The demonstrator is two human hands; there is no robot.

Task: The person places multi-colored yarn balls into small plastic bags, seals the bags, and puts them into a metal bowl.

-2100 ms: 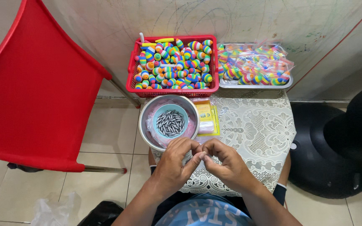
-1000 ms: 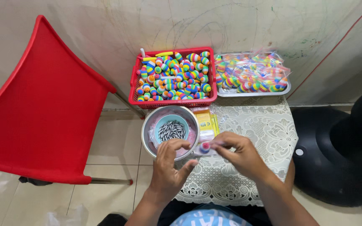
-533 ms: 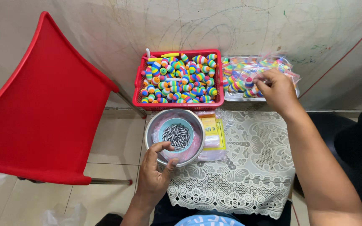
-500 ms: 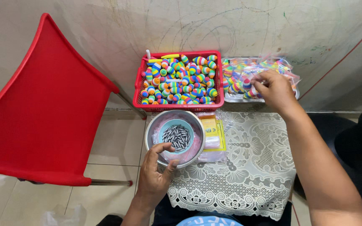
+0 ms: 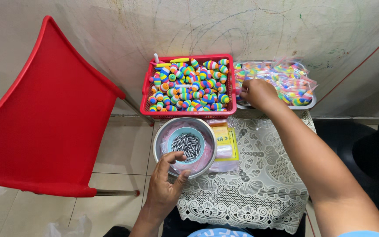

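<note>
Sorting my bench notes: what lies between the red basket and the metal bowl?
In the head view, nothing lies between them: the red basket ends right at the metal bowl, whose far rim meets the basket's near edge. The left hand is at the bowl's near side.

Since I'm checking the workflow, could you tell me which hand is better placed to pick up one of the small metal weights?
Left: the left hand rests at the metal bowl's rim beside the weights; the right hand is over the tray.

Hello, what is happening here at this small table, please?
A person sits at a small table with a lace cloth. The left hand rests at the rim of a metal bowl that holds a blue cup of small grey metal pieces. The right hand reaches onto a tray of bagged rainbow floats, beside a red basket full of loose ones.
</note>
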